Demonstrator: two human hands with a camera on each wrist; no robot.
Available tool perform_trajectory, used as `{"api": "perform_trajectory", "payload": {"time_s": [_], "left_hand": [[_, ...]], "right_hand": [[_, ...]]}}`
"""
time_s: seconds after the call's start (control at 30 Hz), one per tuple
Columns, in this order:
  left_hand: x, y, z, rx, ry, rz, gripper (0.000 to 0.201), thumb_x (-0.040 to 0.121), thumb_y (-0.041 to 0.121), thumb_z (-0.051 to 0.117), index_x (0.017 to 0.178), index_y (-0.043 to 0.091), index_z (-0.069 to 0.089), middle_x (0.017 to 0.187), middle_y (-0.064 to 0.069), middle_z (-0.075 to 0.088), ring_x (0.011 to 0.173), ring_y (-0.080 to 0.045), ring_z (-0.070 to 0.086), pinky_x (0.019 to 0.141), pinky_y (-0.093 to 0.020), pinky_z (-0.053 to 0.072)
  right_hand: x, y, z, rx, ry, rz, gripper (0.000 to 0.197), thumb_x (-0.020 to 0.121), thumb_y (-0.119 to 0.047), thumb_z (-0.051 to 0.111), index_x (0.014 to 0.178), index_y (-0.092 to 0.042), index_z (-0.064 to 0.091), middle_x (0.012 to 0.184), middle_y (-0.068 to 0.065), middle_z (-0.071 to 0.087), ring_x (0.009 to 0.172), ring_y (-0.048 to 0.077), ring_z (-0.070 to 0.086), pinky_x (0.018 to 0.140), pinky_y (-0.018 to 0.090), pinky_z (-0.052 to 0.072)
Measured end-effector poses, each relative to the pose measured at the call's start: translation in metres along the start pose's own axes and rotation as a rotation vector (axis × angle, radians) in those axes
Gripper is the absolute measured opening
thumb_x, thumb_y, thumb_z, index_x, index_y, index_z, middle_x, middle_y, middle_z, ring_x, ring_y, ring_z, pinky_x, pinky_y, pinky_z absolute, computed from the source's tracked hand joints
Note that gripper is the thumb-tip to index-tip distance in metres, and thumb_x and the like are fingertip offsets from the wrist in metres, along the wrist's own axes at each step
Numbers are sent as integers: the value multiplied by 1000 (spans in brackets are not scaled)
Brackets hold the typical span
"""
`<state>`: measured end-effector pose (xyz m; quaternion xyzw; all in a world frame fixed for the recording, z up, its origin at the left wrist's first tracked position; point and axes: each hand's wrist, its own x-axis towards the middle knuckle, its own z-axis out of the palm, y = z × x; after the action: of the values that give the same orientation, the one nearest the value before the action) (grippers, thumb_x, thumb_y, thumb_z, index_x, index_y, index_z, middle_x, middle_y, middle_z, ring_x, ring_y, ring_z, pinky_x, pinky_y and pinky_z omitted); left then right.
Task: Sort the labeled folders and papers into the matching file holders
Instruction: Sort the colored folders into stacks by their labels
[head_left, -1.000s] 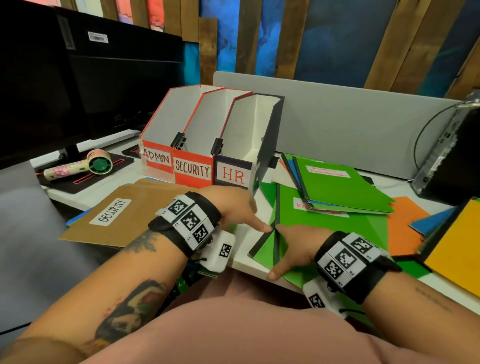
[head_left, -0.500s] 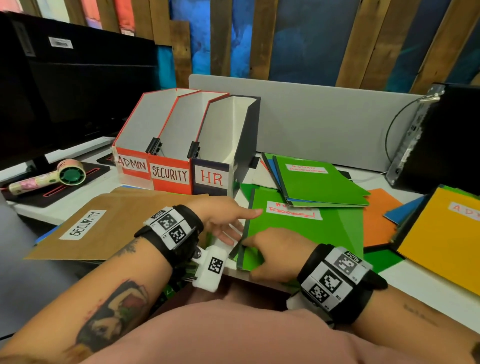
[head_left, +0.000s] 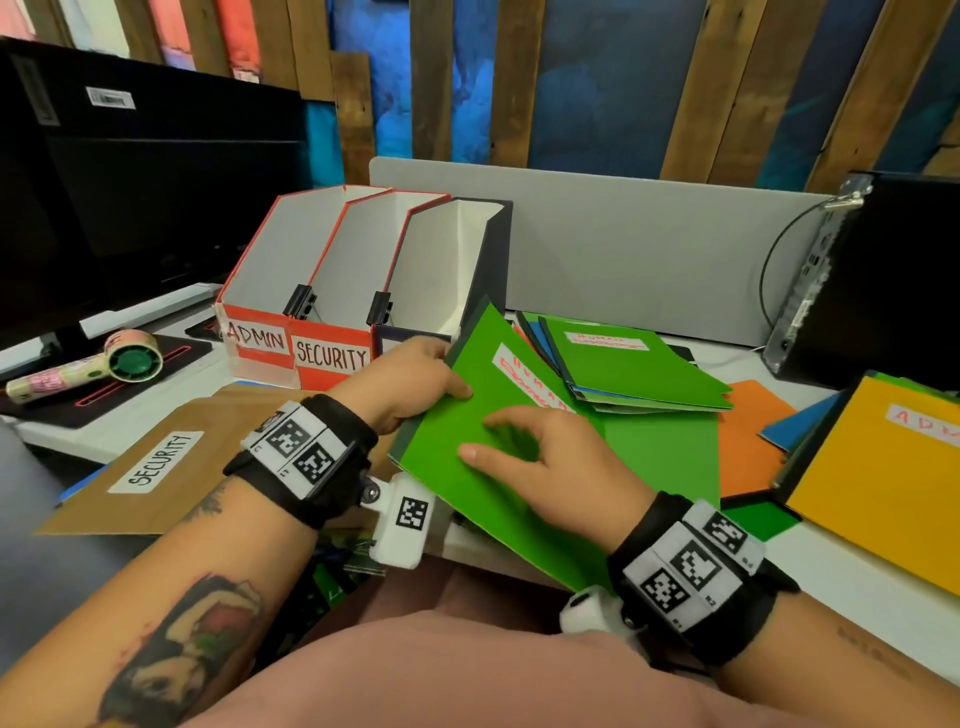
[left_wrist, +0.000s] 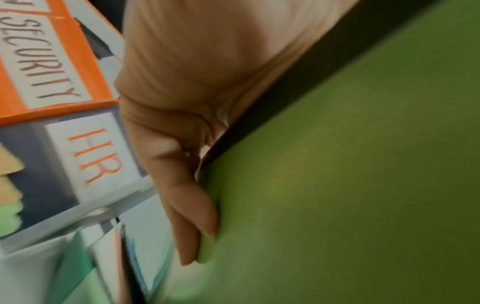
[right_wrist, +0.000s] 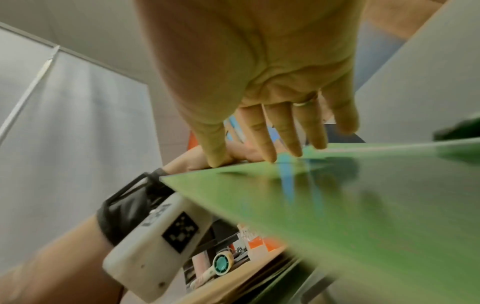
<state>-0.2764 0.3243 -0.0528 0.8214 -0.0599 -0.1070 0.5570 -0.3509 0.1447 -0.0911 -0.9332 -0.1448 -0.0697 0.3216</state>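
The left hand (head_left: 410, 379) grips the green folder's (head_left: 467, 467) black spine, tilting it up toward the HR holder (head_left: 457, 270), while the right hand's (head_left: 550, 462) straight fingers rest on its cover.

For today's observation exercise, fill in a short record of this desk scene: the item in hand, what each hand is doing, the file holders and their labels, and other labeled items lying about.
item in hand: green folder, tilted up off the desk, white label with red writing
left hand: grips the folder's dark spine edge
right hand: fingers spread on the folder's cover
file holders: ADMIN holder, SECURITY holder, HR holder, side by side
other labeled items: brown SECURITY envelope; yellow folder marked ADM...; stack of folders, green on top
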Motion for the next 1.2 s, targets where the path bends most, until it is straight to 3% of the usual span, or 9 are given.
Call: {"api": "perform_trajectory", "payload": {"time_s": [0.2, 0.33, 0.4, 0.47, 0.57, 0.7, 0.83, 1.0, 1.2], "left_hand": [[-22, 31, -27, -125, 140, 168, 35, 90, -9, 61, 117, 13, 66, 86, -12, 74, 55, -18, 71, 54, -32, 61], [-26, 40, -30, -366, 274, 291, 36, 93, -8, 59, 119, 17, 59, 80, -6, 75, 53, -14, 70, 49, -28, 58], [-17, 34, -24, -485, 315, 287, 37, 95, -5, 59, 126, 14, 55, 90, -8, 76, 59, -15, 72, 52, -29, 59], [-8, 24, -13, -514, 286, 259, 37, 97, 1, 59, 133, 10, 53, 108, -14, 74, 72, -18, 75, 61, -31, 62], [-2, 8, 8, -459, 56, 147, 34, 100, 17, 61, 132, 7, 56, 121, -13, 72, 94, -20, 74, 79, -35, 62], [-4, -7, 34, -3, -106, -31, 62, 93, 47, 65, 142, 12, 49, 140, -5, 58, 116, -18, 61, 93, -38, 59], [-7, -16, 53, 443, -206, -98, 74, 90, 60, 63, 146, 14, 47, 140, -5, 55, 117, -20, 58, 97, -37, 56], [1, -22, 62, 470, -223, -176, 76, 87, 61, 66, 143, 12, 50, 133, -2, 57, 117, -21, 58, 91, -36, 58], [13, -34, 60, 460, -153, -199, 64, 79, 54, 80, 120, 13, 54, 100, -7, 62, 77, -23, 53, 66, -29, 46]], "right_hand": [[0, 35, -12, 90, 141, 241, 96, 76, -71, 69, 151, -20, 37, 153, 6, 38, 140, 23, 40, 118, 40, 34], [-6, 48, -25, 503, 109, 478, 113, 70, -70, 74, 157, -20, 22, 159, 9, 35, 131, 30, 55, 107, 46, 48], [-7, 54, -30, 771, 91, 568, 99, 80, -53, 78, 154, -12, 27, 148, 1, 49, 86, 26, 75, 67, 37, 62], [-8, 69, -36, 930, 152, 624, 80, 90, -23, 74, 153, -7, 28, 112, -1, 64, 42, 10, 56, 35, 21, 40], [-8, 97, -50, 1109, 301, 670, 83, 93, -8, 66, 159, -14, 17, 87, -1, 59, 35, 1, 35, 31, 16, 26], [-5, 131, -62, 1267, 422, 786, 45, 97, -8, 62, 133, -19, 38, 65, -2, 43, 34, 2, 39, 31, 13, 31], [-5, 157, -67, 1249, 480, 885, 21, 98, -9, 62, 115, -9, 49, 52, 2, 52, 35, 5, 49, 32, 14, 41], [-7, 161, -66, 1374, 529, 790, 18, 95, 4, 59, 109, -8, 56, 120, 16, 59, 108, 24, 68, 73, 27, 62], [-10, 137, -66, 1086, 439, 635, 19, 97, -6, 61, 103, -25, 61, 161, 15, 31, 146, 29, 36, 119, 45, 34]]}}
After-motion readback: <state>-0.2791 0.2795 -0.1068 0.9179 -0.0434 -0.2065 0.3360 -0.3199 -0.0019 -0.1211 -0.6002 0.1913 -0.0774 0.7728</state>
